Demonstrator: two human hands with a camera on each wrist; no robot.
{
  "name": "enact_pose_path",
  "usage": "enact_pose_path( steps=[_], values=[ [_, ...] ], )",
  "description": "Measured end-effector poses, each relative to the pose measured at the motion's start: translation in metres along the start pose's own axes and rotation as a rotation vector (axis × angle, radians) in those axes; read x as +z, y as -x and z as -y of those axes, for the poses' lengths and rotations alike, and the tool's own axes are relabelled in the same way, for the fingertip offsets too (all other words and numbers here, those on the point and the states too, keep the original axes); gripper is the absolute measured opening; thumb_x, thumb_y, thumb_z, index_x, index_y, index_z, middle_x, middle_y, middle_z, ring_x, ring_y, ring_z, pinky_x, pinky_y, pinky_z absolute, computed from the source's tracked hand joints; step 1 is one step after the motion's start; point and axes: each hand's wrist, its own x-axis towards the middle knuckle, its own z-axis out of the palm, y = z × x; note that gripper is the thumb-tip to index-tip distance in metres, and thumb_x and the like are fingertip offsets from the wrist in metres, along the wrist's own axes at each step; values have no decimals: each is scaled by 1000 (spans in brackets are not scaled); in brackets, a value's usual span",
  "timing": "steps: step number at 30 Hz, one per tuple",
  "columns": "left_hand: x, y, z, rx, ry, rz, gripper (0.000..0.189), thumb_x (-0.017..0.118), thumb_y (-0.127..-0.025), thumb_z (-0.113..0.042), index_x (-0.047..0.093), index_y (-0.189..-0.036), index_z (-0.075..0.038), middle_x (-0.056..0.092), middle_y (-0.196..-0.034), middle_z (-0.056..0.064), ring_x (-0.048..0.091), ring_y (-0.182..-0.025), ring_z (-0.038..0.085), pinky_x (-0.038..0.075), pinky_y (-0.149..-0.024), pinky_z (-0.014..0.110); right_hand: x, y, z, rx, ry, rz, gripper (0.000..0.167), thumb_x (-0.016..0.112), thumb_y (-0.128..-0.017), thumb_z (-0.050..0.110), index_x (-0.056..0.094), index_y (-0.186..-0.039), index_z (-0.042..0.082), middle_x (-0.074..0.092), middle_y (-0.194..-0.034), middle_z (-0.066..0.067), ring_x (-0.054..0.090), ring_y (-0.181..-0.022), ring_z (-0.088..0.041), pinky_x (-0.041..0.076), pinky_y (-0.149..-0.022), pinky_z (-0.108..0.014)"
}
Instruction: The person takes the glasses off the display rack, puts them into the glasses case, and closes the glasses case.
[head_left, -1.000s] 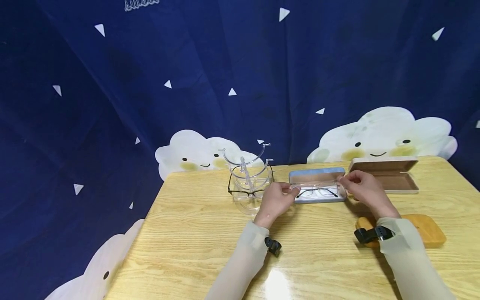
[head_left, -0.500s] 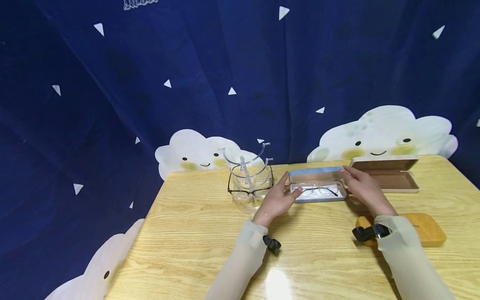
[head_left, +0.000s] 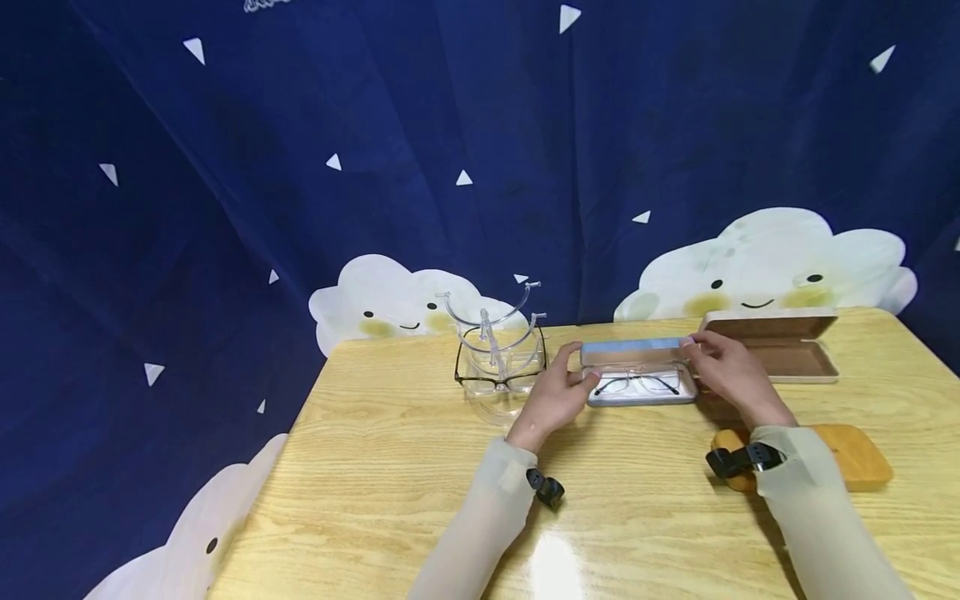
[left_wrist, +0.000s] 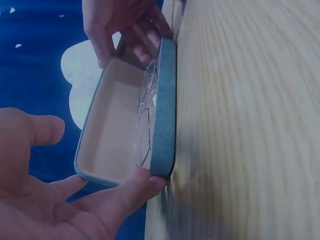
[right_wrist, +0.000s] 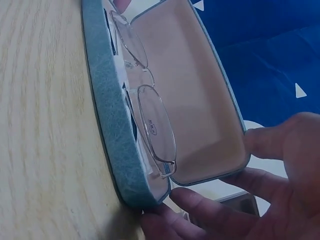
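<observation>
A blue glasses case (right_wrist: pixel 107 110) stands with its lid raised, showing a pink lining. Inside lies a pair of thin-rimmed eyeglasses (right_wrist: pixel 157 125) with folded temples, on a white cloth. At the case's left end my left hand (head_left: pixel 551 404) holds the corner, a digit on the lower shell's rim and another finger by the lid. My right hand (head_left: pixel 735 379) is around the right end, one digit on the lid's upper corner and the other fingers lower down by the hinge and lower shell. Part of the right hand is hidden behind the case in the left wrist view.
Left of the case, a clear display stand (head_left: pixel 487 333) carries black-framed eyeglasses (head_left: pixel 498 383). An opened case with brown lining (head_left: pixel 798 362) sits at the back right. An orange case (head_left: pixel 858 458) lies partly beneath my right forearm.
Both hands have left the eyeglasses and moved to the two ends of the case, the right hand up to the lid. The case has shifted slightly right.
</observation>
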Motion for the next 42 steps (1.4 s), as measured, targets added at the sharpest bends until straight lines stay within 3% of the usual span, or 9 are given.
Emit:
enact_pose_path(
  steps=[7, 10, 15, 20, 24, 28, 34, 38, 42],
  values=[
    [0, 0, 1, 18, 12, -17, 54, 60, -105, -42, 44, -154, -25, 79, -120, 7, 72, -92, 16, 54, -78, 33, -4, 0, 1, -39, -34, 40, 69, 41, -109, 54, 43, -152, -1, 54, -139, -38, 72, -109, -41, 63, -79, -39],
    [0, 0, 3, 32, 20, -29, 49, 62, -104, -39, 48, -148, -23, 80, -118, 8, 72, -93, 15, 51, -74, 29, -5, 0, 1, -34, -90, 72, 62, 45, -110, 46, 44, -149, -2, 53, -139, -38, 73, -109, -40, 65, -85, -42],
    [0, 1, 6, 49, 42, -35, 42, 64, -103, -37, 51, -140, -21, 79, -121, 10, 75, -106, 20, 53, -74, 27, -6, -2, 2, -29, -146, 114, 53, 49, -110, 31, 44, -147, -7, 50, -141, -38, 72, -110, -39, 65, -89, -41],
    [1, 3, 7, 58, 67, -42, 38, 66, -102, -35, 53, -133, -17, 78, -120, 13, 76, -99, 20, 51, -68, 27, -7, -3, 3, -12, -134, 132, 50, 54, -107, 24, 45, -144, -9, 51, -139, -36, 70, -110, -35, 65, -86, -34],
    [3, 5, 6, 25, 37, -65, 30, 68, -100, -39, 63, -117, -15, 76, -107, 5, 67, -87, 14, 50, -72, 28, -5, -2, 1, -80, -18, 97, 38, 66, -98, 18, 60, -126, -7, 61, -126, -29, 65, -100, -28, 58, -76, -28],
    [6, 5, 8, 2, 16, -53, 29, 68, -100, -44, 70, -103, -15, 67, -88, -4, 56, -73, 11, 48, -72, 27, -1, 0, -1, -149, 97, 47, 27, 74, -91, 16, 68, -110, -4, 69, -111, -24, 61, -96, -29, 45, -74, -28],
    [8, 4, 7, 13, 40, -35, 34, 67, -100, -45, 74, -109, -14, 66, -81, -6, 54, -66, 9, 47, -69, 25, -2, 3, -1, -128, 63, 58, 34, 68, -98, 21, 67, -119, -7, 68, -121, -29, 63, -104, -34, 47, -76, -28],
    [7, 3, 6, 23, 33, -28, 36, 66, -101, -46, 73, -112, -13, 69, -88, -6, 55, -71, 8, 48, -72, 25, -3, 5, 1, -99, 43, 70, 41, 63, -103, 27, 65, -125, -7, 65, -128, -30, 63, -107, -35, 48, -75, -27],
    [6, 3, 5, 19, 17, -18, 37, 65, -101, -45, 73, -115, -12, 70, -97, -3, 56, -78, 9, 49, -77, 26, -4, 5, 1, -88, 34, 78, 42, 61, -105, 29, 65, -126, -7, 66, -124, -28, 64, -100, -29, 49, -73, -28]
  ],
)
